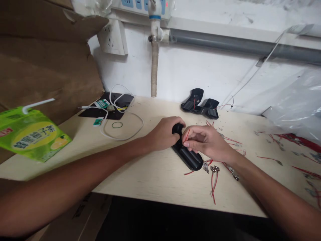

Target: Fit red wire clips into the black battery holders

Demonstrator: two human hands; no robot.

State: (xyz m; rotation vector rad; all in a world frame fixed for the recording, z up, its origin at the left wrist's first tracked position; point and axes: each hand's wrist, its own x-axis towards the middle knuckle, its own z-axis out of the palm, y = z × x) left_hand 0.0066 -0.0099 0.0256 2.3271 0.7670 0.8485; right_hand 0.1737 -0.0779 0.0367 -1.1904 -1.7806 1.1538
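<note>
My left hand (167, 133) is closed around the far end of a glossy black plastic housing (188, 156) on the table. Between the thumb and fingertips of my right hand (204, 140) is a thin red wire (187, 134), its end pointing up over the housing. Whatever the wire's lower end joins is hidden by the fingers. Just right of the housing lie small metal terminals with red wires (214, 170). Further back, near the wall, rest more black plastic housings (200, 104), with thin red wires on them.
A green drink carton (35, 134) with a straw stands at left beside cardboard (47, 60). A white cable (125, 138) loops over a dark flat sheet (117, 100). More red-wired terminals (269, 158) are scattered right. A hose (154, 70) hangs by the wall.
</note>
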